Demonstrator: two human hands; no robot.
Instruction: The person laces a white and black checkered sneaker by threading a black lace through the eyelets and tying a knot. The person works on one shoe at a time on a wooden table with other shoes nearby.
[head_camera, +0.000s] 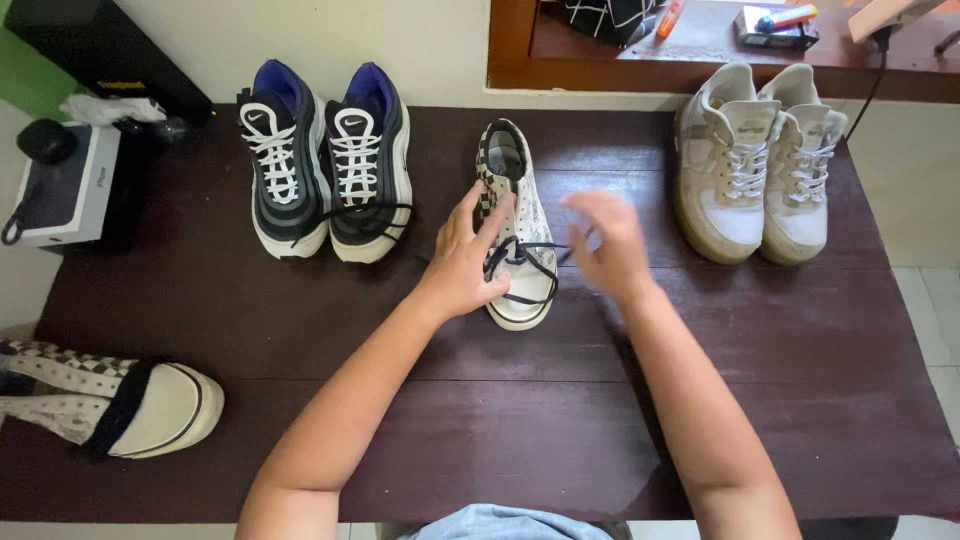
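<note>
While your left hand (468, 258) presses on checkered shoe (515, 225), fingers open, right hand (610, 243) pinches dark lace (525, 262) – blurry, can't tell grip for sure. Shoe sits on dark table (800, 350).

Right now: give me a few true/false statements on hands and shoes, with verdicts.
1. The left hand rests on the checkered shoe at the table's middle. True.
2. The right hand grips a beige sneaker. False: it is beside the checkered shoe, at its dark laces; the beige pair stands untouched.
3. The dark striped pair stands left of the checkered shoe. True.
4. The shoe at the table's left edge stands upright. False: it lies on its side.
</note>
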